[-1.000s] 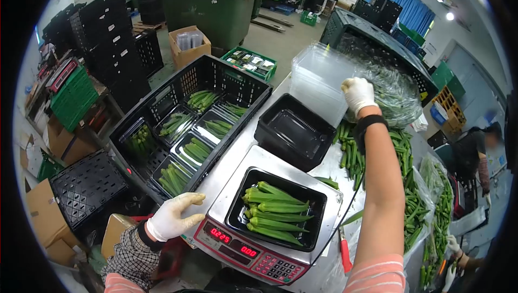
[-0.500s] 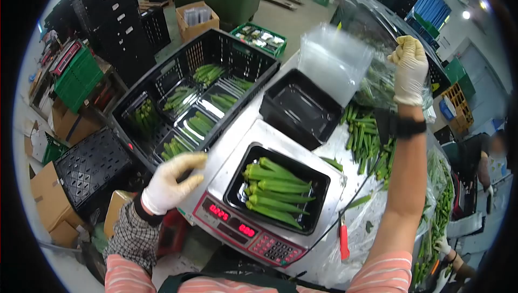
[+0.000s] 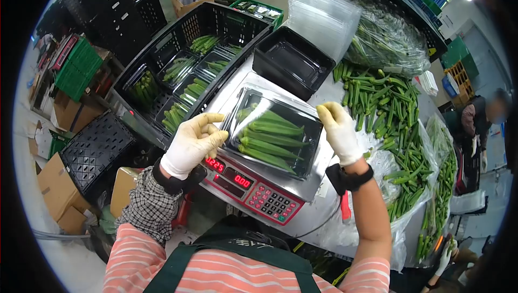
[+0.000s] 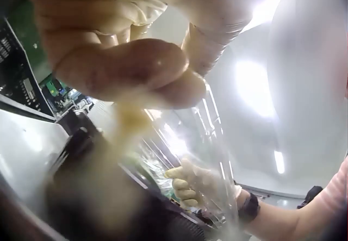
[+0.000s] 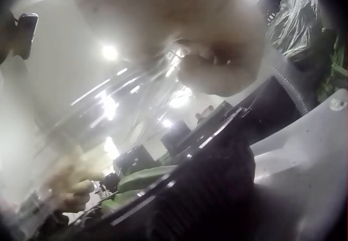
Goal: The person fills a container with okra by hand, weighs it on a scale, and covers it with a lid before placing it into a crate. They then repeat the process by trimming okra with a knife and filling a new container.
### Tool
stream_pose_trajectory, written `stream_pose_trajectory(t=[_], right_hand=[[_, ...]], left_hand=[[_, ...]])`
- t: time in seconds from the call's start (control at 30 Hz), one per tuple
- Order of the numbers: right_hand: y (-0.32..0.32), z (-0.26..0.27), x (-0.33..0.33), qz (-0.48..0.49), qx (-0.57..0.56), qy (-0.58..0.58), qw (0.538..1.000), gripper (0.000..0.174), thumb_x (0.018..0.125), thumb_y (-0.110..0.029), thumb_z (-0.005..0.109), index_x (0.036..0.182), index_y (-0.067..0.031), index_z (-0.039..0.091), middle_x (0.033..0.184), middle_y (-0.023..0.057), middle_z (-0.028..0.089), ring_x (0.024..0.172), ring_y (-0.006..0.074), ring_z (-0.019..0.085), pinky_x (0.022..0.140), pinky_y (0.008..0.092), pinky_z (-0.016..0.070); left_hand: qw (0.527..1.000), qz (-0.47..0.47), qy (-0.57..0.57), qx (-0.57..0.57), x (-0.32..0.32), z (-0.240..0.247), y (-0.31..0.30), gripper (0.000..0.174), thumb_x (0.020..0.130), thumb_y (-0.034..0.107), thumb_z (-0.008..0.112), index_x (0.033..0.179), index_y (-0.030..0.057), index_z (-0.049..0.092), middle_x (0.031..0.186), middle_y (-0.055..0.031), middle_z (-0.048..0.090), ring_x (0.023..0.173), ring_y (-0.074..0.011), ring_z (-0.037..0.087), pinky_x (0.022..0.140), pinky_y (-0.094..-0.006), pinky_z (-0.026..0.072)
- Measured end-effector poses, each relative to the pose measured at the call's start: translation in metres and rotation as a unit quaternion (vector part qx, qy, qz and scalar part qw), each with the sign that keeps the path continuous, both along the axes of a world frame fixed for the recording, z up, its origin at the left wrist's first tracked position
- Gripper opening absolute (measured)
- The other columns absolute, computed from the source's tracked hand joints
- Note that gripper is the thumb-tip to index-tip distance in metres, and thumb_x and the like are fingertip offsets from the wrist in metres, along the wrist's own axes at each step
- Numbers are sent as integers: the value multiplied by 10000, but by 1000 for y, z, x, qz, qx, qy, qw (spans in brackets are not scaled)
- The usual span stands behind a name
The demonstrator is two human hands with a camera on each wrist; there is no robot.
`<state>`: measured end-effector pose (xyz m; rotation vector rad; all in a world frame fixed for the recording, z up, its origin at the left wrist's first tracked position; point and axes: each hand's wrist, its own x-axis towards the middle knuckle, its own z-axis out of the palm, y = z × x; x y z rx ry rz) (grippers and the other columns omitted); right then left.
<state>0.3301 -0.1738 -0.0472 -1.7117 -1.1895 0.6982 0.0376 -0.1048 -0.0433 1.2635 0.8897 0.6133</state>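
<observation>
A clear plastic lid (image 3: 253, 114) lies over a black tray (image 5: 204, 181) of green okra (image 3: 272, 135). The tray sits on the steel platform of a weighing scale (image 3: 253, 188) that reads 0.225. My left hand (image 3: 191, 145), in a white glove, pinches the lid's left edge between thumb and fingers. At the opposite edge, my gloved right hand (image 3: 341, 134) pinches the lid's right side. In the left wrist view the lid's clear wall runs down from the left fingertips toward the right hand.
A black crate (image 3: 156, 58) of packed okra trays stands at the left. Empty black trays (image 3: 294, 61) and stacked clear lids (image 3: 324, 21) are behind the scale. Loose okra (image 3: 386, 109) covers the table's right side, near a red-handled knife (image 3: 346, 207). Another person (image 3: 477, 118) works at far right.
My right hand has come from the lid stack back to the scale with a clear lid. My left hand has moved right to the lid's edge. The lid now covers the okra tray.
</observation>
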Motion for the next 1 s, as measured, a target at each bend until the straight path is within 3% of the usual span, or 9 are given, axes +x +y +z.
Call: stream_pose_trajectory(t=[0.1,0.2,0.4,0.57,0.67,0.77,0.83,0.93,1.0], right_hand=[[15,-24,1,-25,34,-187,981,242,844,-277,598,841,-35,602,798,99,577,729,228,573,671,320,452],[14,-22,-5,-55,42,-259,964,237,828,-290,602,810,-54,611,817,137,566,753,300,574,678,369,453],[19,-40,-4,-56,25,-253,965,310,837,-339,578,819,-33,622,801,151,565,739,317,557,682,377,442],[21,-44,-5,-33,62,-241,968,261,844,-284,579,840,-28,630,797,156,565,740,316,555,682,364,442],[24,-53,2,-9,78,-226,971,265,858,-267,574,870,-9,632,801,155,577,738,288,561,681,341,439],[26,-50,8,56,-42,-32,997,330,912,-280,525,944,34,619,761,26,612,693,86,495,642,240,419],[26,-41,8,58,-76,-13,995,335,912,-285,523,956,33,616,764,20,608,696,83,492,641,237,418],[25,-42,11,69,-98,13,993,339,917,-278,507,977,41,605,770,22,604,700,91,496,648,242,419],[30,-60,19,58,-12,-82,995,324,893,-271,524,950,35,618,766,116,637,697,162,569,652,289,449]], left_hand=[[996,42,44,63,4,-18,-2,349,822,71,616,1134,-41,505,694,-3,549,501,-36,501,426,-154,374],[990,68,79,98,6,-28,-4,326,824,80,621,1111,-40,522,686,13,532,511,-26,487,442,-151,373],[944,129,153,261,7,-43,-7,265,830,81,616,1052,-46,547,680,9,534,527,-39,501,477,-173,408],[982,148,36,116,9,-45,-20,379,853,55,576,1219,16,488,813,-8,522,607,-45,504,515,-178,421],[914,112,108,375,9,-58,-15,327,882,67,527,1202,0,522,851,-33,529,745,-90,489,693,-207,418],[946,89,96,296,5,-55,-13,289,884,78,526,1151,-33,549,914,-91,567,789,-144,532,739,-231,434],[973,72,38,216,5,-47,-9,294,874,77,540,1141,-46,547,927,-150,610,838,-163,574,776,-250,451],[979,-60,143,130,-5,-21,34,313,893,230,518,978,-61,596,682,-71,608,608,-137,567,584,-260,463],[988,-36,143,55,15,-16,61,285,898,255,510,903,-19,587,688,-7,546,566,-64,486,498,-214,411]])
